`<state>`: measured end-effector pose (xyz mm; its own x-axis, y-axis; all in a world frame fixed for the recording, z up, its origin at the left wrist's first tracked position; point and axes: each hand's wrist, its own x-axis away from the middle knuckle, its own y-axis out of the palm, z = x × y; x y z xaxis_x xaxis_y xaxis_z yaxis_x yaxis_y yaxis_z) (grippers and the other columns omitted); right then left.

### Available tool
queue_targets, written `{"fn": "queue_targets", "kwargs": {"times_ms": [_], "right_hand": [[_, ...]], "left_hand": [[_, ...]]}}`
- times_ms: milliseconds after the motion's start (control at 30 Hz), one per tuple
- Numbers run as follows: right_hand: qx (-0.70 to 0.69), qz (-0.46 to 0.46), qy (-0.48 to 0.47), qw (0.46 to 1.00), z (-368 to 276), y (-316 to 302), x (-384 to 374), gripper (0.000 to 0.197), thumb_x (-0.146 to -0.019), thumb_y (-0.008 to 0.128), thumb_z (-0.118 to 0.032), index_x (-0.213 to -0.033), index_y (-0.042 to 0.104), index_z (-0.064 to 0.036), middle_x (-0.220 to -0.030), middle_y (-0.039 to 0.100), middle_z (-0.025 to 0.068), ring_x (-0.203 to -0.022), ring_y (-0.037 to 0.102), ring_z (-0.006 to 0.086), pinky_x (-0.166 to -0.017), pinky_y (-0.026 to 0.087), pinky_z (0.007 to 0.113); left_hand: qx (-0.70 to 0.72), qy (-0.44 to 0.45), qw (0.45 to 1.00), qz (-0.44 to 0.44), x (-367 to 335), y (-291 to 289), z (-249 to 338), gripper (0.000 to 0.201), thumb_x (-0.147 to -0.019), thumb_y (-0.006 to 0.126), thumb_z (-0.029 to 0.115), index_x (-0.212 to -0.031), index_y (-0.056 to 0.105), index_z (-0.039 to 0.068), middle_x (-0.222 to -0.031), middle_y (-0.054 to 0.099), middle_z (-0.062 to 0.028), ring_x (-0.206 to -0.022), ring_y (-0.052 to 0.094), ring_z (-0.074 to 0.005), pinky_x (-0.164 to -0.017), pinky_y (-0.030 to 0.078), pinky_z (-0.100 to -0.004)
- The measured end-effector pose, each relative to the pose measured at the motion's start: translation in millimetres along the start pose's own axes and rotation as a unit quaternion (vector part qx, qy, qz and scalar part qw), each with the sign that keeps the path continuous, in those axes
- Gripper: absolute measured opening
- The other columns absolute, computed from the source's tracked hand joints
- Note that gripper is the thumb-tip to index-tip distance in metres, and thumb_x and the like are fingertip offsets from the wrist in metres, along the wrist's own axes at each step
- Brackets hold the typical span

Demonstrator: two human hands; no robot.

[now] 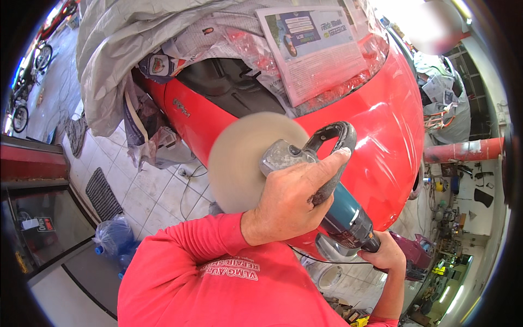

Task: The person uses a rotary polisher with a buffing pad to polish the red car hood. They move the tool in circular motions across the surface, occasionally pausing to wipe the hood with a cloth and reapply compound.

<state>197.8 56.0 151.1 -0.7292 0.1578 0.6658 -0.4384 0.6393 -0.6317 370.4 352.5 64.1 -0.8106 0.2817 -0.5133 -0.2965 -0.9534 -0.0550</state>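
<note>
My left hand [289,204] is closed round the black loop handle of a teal and black power polisher [348,215], near its scuffed grey head. At the rear end of the tool, my right hand [391,253] wraps the grip. The round cream polishing pad [248,163] looks smeared, as if turning. It overlaps the left edge of the red car panel [376,136]; whether it touches the paint I cannot tell. Shiny reflections run over the panel's right side. A black cord [327,261] passes below the tool, close to my right hand.
Taped newspaper [316,54] and a grey cover sheet [120,65] drape the car's far part. Blue bottles in plastic [114,237] and a dark ribbed mat [103,193] lie on the left. A red post [463,150] and a white bucket [329,275] stand to the right.
</note>
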Motion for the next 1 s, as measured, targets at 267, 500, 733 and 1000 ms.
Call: {"fn": "queue_targets", "kwargs": {"times_ms": [267,500,733,1000], "right_hand": [[-0.083,0.054,0.132,0.986,28,-40,16,0.021,-0.079,0.082,0.000,-0.098,0.073,0.0015,-0.070,0.069,0.0047,-0.058,0.067,0.0145,-0.054,0.052,0.034],[-0.116,0.065,0.124,0.983,36,-36,25,0.024,-0.080,0.081,0.004,-0.103,0.075,0.0040,-0.069,0.068,0.0045,-0.057,0.065,0.0133,-0.054,0.051,0.032],[-0.027,0.000,0.078,0.997,29,31,31,0.036,-0.078,0.088,-0.015,-0.107,0.075,0.0026,-0.084,0.074,0.0072,-0.078,0.065,0.0117,-0.077,0.056,0.036],[-0.157,0.062,0.173,0.970,37,21,32,0.027,-0.081,0.083,-0.001,-0.106,0.074,0.0001,-0.068,0.068,0.0048,-0.054,0.062,0.0111,-0.050,0.048,0.031]], "left_hand": [[0.067,0.011,0.997,-0.022,-75,92,-38,0.055,-0.089,0.072,0.006,-0.143,0.064,0.008,-0.092,0.075,-0.0265,-0.081,0.075,-0.0447,-0.073,0.057,-0.0518],[0.075,0.013,0.997,-0.031,-78,93,-28,0.056,-0.088,0.071,0.005,-0.144,0.064,0.007,-0.096,0.075,-0.0271,-0.085,0.075,-0.0450,-0.077,0.059,-0.0543],[0.016,0.024,0.999,-0.020,3,21,0,0.061,-0.084,0.074,-0.003,-0.143,0.066,0.005,-0.098,0.075,-0.0220,-0.085,0.076,-0.0395,-0.073,0.058,-0.0481],[0.070,0.001,0.995,-0.077,-56,73,-24,0.055,-0.085,0.071,0.002,-0.140,0.069,0.008,-0.097,0.076,-0.0234,-0.083,0.077,-0.0401,-0.075,0.060,-0.0459]]}}
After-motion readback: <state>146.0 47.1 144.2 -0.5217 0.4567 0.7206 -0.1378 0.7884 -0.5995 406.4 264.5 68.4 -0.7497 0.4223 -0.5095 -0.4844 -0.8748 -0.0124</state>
